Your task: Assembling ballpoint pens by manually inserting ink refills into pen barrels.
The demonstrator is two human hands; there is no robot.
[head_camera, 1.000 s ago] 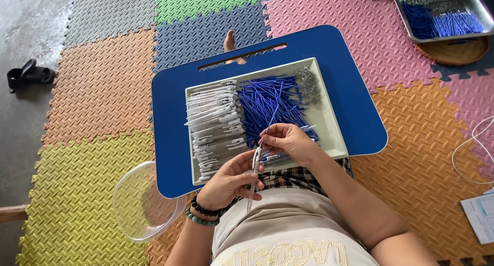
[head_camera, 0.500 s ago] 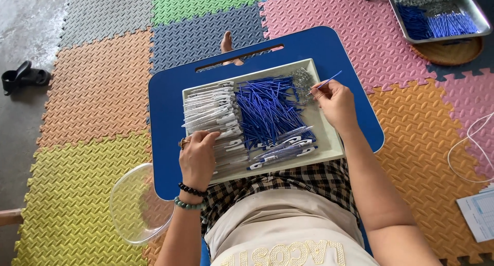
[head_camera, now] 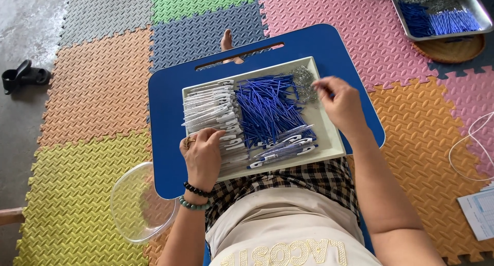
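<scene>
**Inspector:** Since the frame half a second before, the right hand (head_camera: 338, 102) had moved from the tray's right edge to its far right corner, and the thin blue rod it pinched earlier was gone from its fingers. What of its grip?

**Assistant:** Fingertips were pressed together over the heap of small metal springs (head_camera: 304, 83). Whether a spring sat between them, I could not tell.

**Inspector:** And the left hand (head_camera: 202, 155)?

**Assistant:** It had barely shifted. It lay palm down on the near end of the white pen barrels (head_camera: 211, 107), fingers curled loosely on them, no clear pinch.

**Inspector:** Layout?

**Assistant:** A cream tray (head_camera: 331, 138) sat on the blue lap desk (head_camera: 164, 111). Barrels filled its left part, blue refills (head_camera: 267, 109) the middle, springs the far right corner, and assembled pens (head_camera: 285, 147) lay along the near edge. A clear plastic bowl (head_camera: 139, 204) stood on the foam floor mats (head_camera: 98, 86), near left of the desk.
</scene>
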